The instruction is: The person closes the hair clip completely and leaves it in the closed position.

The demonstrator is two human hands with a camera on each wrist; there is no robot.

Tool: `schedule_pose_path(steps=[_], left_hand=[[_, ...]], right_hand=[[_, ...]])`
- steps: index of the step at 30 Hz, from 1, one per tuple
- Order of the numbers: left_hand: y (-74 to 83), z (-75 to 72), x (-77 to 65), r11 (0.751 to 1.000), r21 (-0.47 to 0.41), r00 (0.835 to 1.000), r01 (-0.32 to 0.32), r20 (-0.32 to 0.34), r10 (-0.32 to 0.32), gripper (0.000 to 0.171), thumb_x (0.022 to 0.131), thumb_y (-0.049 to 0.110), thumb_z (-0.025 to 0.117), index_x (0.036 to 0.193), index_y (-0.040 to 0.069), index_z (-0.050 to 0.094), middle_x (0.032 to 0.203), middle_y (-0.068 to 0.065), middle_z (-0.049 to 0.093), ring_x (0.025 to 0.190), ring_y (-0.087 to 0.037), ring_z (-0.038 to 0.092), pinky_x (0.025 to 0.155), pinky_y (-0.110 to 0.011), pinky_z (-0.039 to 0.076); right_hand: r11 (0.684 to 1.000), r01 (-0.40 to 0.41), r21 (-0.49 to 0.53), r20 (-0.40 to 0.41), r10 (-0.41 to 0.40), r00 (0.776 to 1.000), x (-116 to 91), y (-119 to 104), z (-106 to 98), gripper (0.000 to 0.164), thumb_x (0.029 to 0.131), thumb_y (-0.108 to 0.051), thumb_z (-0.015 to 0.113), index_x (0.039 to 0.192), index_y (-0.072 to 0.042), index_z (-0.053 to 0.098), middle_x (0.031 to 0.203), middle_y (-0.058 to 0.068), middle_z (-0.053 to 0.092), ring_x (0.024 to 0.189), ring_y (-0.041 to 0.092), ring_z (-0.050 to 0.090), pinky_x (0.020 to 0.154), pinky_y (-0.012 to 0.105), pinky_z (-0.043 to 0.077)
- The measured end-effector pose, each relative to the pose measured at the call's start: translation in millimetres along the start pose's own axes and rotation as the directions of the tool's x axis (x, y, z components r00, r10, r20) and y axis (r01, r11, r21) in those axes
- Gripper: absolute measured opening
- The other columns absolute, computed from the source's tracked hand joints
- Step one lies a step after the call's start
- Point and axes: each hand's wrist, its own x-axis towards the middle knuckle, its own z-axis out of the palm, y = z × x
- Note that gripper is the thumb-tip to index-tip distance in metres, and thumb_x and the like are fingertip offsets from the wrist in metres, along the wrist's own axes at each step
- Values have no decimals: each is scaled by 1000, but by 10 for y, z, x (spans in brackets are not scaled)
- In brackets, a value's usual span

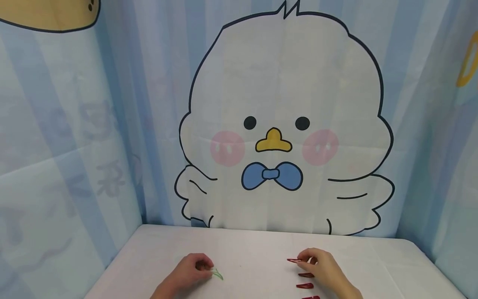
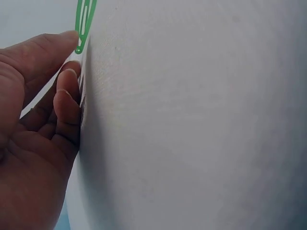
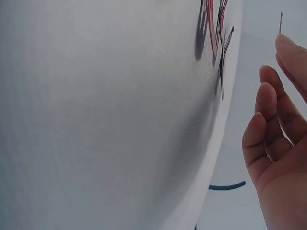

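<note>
My left hand pinches a green snap hair clip by one end, low over the left part of the table. In the left wrist view the thumb lies on the end of the green clip, and the other fingers curl beneath, near the tabletop. Over the right part, my right hand holds a dark red snap hair clip between thumb and fingertips. That clip appears edge-on and raised off the table in the right wrist view. Below it, several red hair clips lie in a column.
The white table ends at a blue and white striped cloth backdrop with a large cartoon chick. Similar cloth hangs on both sides. Between the hands stretches bare tabletop. The nearest red clip is cut by the frame's bottom edge.
</note>
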Motion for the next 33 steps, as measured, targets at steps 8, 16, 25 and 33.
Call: schedule_pose_path(steps=[8, 16, 25, 33], left_hand=[[21, 8, -1, 997, 63, 999, -34, -1, 35, 7, 84, 7, 76, 89, 7, 70, 80, 2, 59, 74, -16, 53, 67, -29, 44], [22, 22, 7, 995, 99, 1000, -1, -8, 2, 6, 87, 7, 75, 85, 10, 70, 79, 0, 58, 75, -17, 52, 69, -31, 44], [29, 18, -11, 997, 80, 1000, 0, 9, -1, 5, 90, 10, 74, 86, 8, 70, 78, 2, 59, 74, -16, 52, 69, -32, 43], [1, 8, -2, 998, 54, 999, -41, 14, 40, 4, 89, 10, 73, 85, 9, 70, 78, 3, 60, 73, -16, 53, 69, -30, 42]], right_hand=[[999, -22, -27, 8, 22, 1000, 42, 101, -43, 10, 84, -12, 81, 88, -16, 73, 78, -5, 60, 72, 17, 51, 60, 27, 43], [999, -4, -34, 53, 5, 999, 64, 189, -103, 9, 84, -14, 81, 86, -13, 72, 75, -4, 60, 72, 16, 53, 60, 27, 44], [998, -51, -38, 82, 54, 995, 106, 264, -79, 10, 83, -10, 81, 87, -13, 72, 76, -3, 60, 72, 16, 53, 62, 28, 45], [994, -28, -107, 94, 38, 995, 127, 250, -80, 10, 84, -9, 79, 82, -14, 71, 75, -2, 56, 72, 17, 50, 67, 33, 42]])
